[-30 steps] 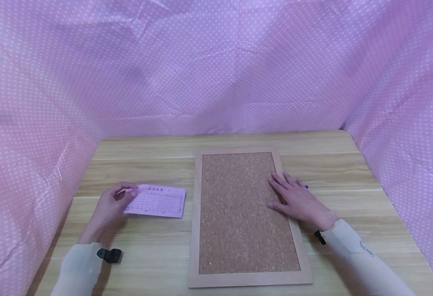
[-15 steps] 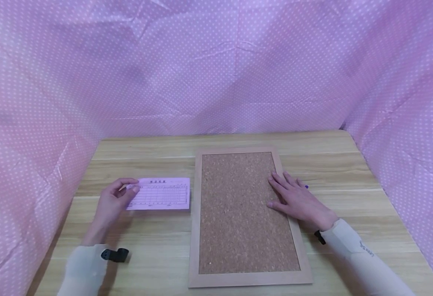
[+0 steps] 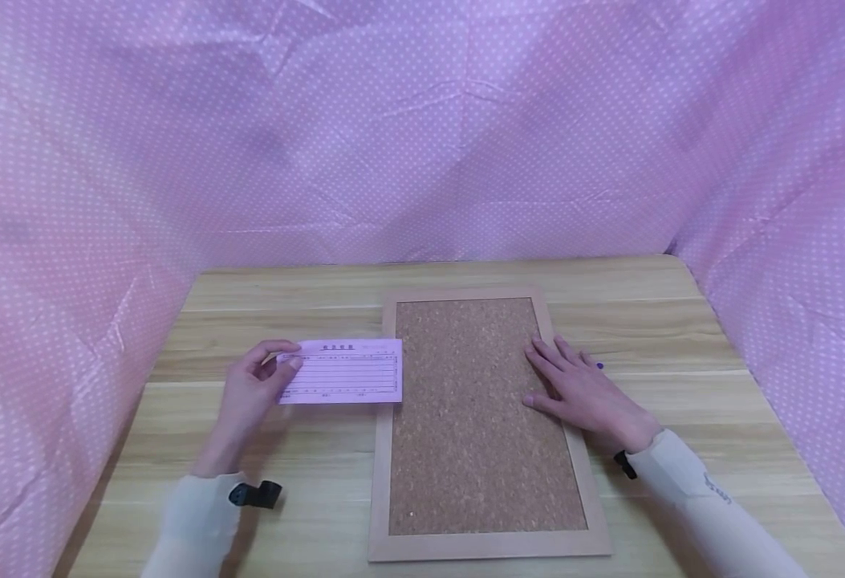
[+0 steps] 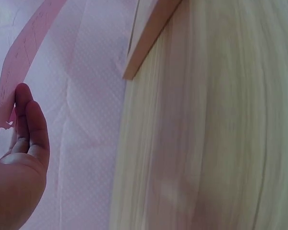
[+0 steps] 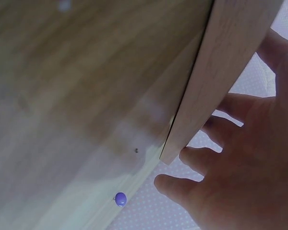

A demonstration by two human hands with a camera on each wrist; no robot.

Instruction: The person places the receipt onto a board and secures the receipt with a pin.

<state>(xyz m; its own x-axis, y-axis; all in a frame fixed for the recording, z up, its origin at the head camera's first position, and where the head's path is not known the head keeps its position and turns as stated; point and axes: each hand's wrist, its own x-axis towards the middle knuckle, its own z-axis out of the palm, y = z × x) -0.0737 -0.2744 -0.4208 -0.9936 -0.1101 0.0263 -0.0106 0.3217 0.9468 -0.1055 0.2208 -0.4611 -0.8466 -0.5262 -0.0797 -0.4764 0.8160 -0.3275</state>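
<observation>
Slip, pinched in left grip, bears unreadable ruled print; right grip spread on corkboard.

Wooden table, pink polka-dot cloth backdrop

Matt wood table; rough cork board, wood frame; thin paper slip.

Tabletop: light wood-grain planks, pink dotted cloth along its far, left and right edges. Lying on it: framed cork board, right of centre, reaching the near edge; small purple pushpin, just beside the board's right edge.
</observation>
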